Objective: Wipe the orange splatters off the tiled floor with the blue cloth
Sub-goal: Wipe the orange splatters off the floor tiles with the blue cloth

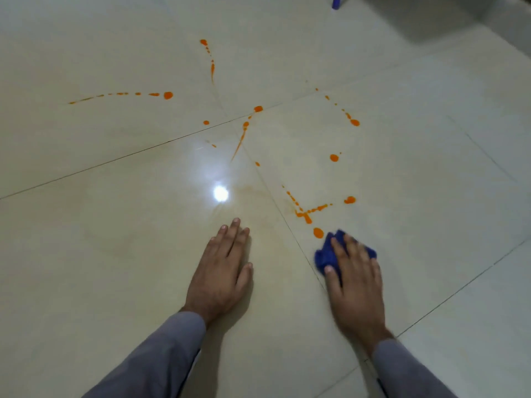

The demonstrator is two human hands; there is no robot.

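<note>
Hands (355,278) flat: right atop blue cloth (326,255), beside nearest orange splatters (318,232).

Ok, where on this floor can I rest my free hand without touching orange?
Bare tile lies left of the left hand, below the grout line. Crowded with orange splatters: ahead of the blue cloth and right hand.

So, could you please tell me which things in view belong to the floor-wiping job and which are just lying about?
Part of the job:
blue cloth, under the right hand
orange splatters
tiled floor

Just there:
left hand, flat on the floor
small blue object at the top edge, too cropped to identify
</note>
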